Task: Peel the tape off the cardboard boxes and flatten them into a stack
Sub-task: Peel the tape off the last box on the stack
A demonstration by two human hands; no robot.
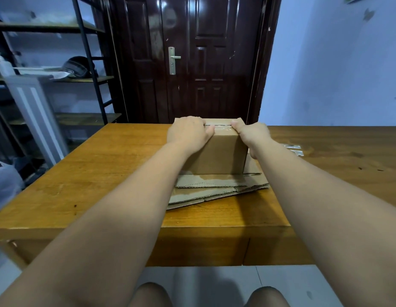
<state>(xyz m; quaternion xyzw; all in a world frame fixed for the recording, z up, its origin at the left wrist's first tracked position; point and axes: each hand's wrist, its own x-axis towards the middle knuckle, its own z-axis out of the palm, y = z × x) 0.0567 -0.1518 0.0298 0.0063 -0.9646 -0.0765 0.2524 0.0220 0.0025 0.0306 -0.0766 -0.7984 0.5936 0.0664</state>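
Flattened cardboard stack (214, 189) lies on table (104, 173), its far part hidden under box (219, 151), which stands on it. Left hand (188, 131) at the box's 10 o'clock and right hand (251, 134) at 2 o'clock grip the box top with curled fingers. The right fingertips are hidden. Tape (222, 127) spans the seam between the thumbs. Shiny strips (292, 148) at 3 o'clock are partly cut off by the right forearm.

Dark panelled door (192, 58), bluish walls (336, 74), metal shelving (88, 52)

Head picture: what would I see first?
Two bare arms reach to a box at the far middle of the table, left hand and right hand gripping its taped top. It sits on flat cardboard, with a dark door behind.
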